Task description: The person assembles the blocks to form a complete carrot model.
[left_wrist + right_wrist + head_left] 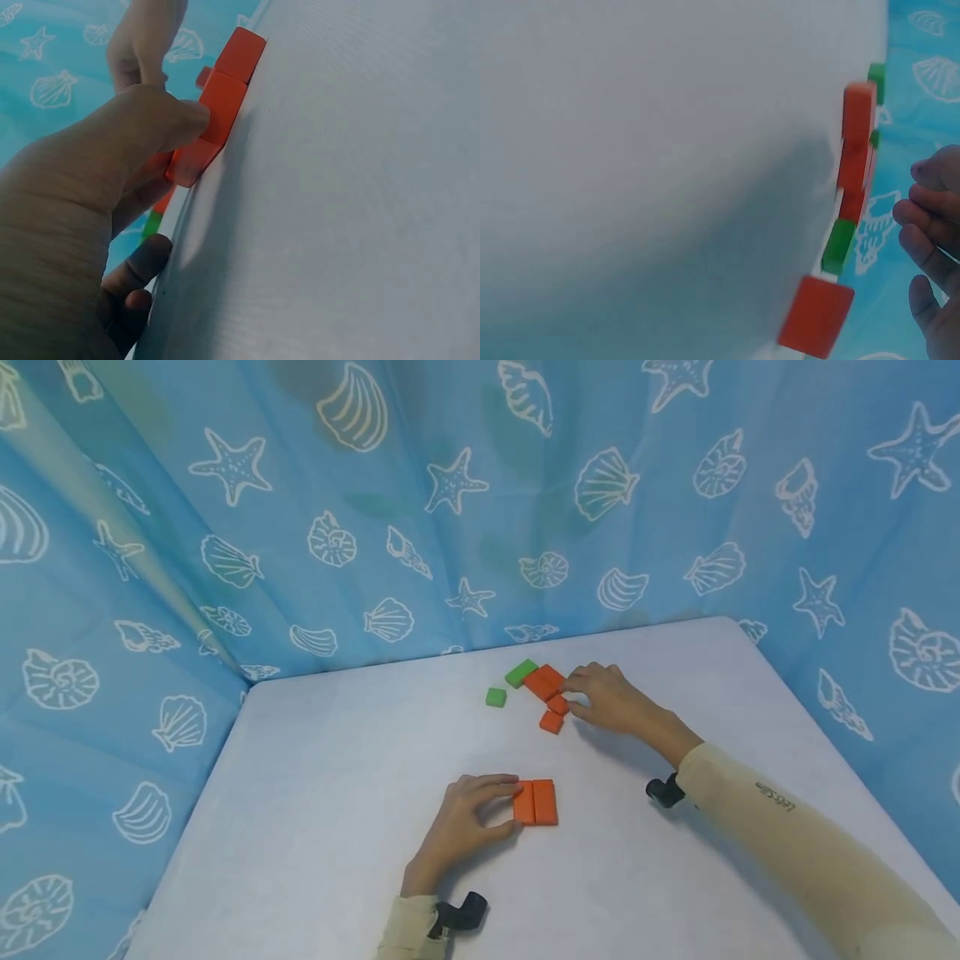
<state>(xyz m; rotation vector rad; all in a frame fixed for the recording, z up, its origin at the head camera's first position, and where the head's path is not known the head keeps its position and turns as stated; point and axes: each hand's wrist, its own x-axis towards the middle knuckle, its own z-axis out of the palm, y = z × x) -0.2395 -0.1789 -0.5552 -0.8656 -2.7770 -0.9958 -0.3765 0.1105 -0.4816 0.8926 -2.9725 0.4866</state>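
Observation:
Near the middle of the white table, two orange blocks (534,802) lie flat side by side. My left hand (467,818) pinches the left one by its ends, thumb at the near end and fingertips at the far end. In the left wrist view, the thumb (161,116) presses on an orange block (225,105). Farther back, my right hand (611,697) hovers at the right side of an orange group, its fingertips right beside a small orange block (558,704). The right wrist view shows the fingers (930,225) loosely bent, with nothing between them.
Beside the right hand, larger orange blocks (543,682) lie together, with another small orange piece (551,722) in front. To their left are a green block (521,672) and a small green square (496,697). A blue shell-patterned curtain (450,560) encloses the white table (337,760).

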